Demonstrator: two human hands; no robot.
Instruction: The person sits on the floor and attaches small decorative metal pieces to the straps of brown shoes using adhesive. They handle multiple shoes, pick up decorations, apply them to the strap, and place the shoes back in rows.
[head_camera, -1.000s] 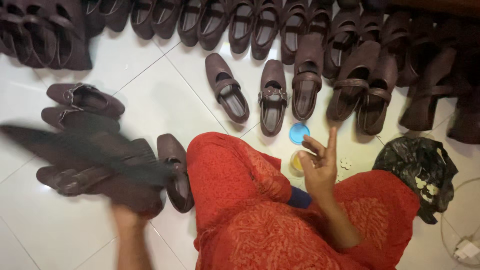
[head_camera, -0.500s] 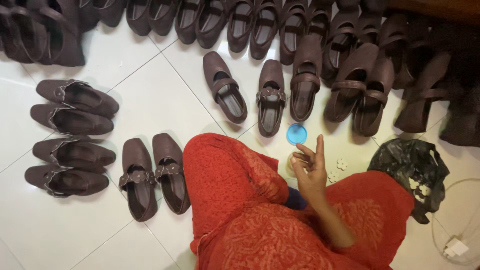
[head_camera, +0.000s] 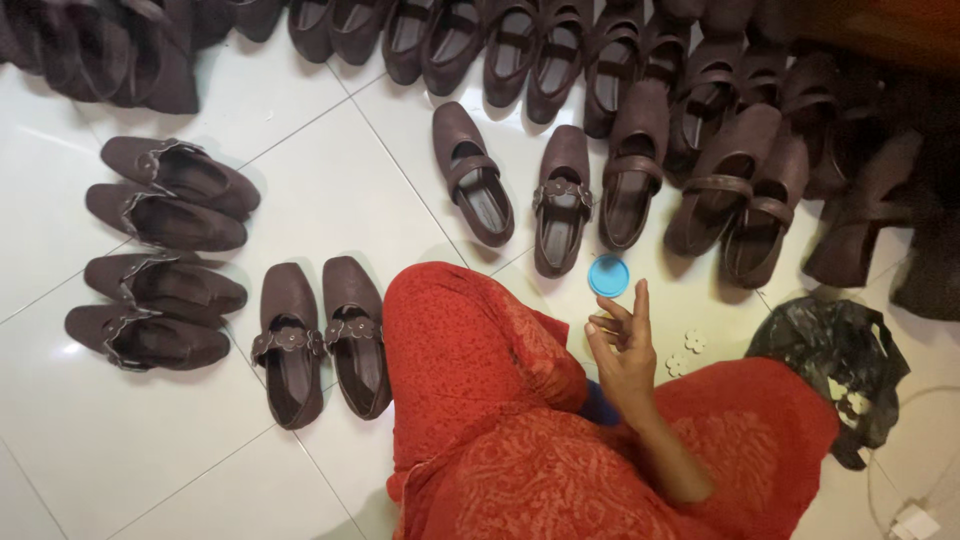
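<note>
A round blue lid (head_camera: 608, 275) is seen flat on the tiles. Just below the lid, the right hand (head_camera: 622, 348) is raised, fingers loosely spread, nothing held.

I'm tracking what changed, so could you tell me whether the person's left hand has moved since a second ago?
Yes. It reached over the shoe pair left of the red knee, then withdrew toward the body, out of view.

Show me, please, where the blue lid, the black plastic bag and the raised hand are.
blue lid (head_camera: 608, 275), head view, centre of its round top.
black plastic bag (head_camera: 835, 355), head view, middle of its crumpled surface.
right hand (head_camera: 625, 350), head view, on the palm.
</note>
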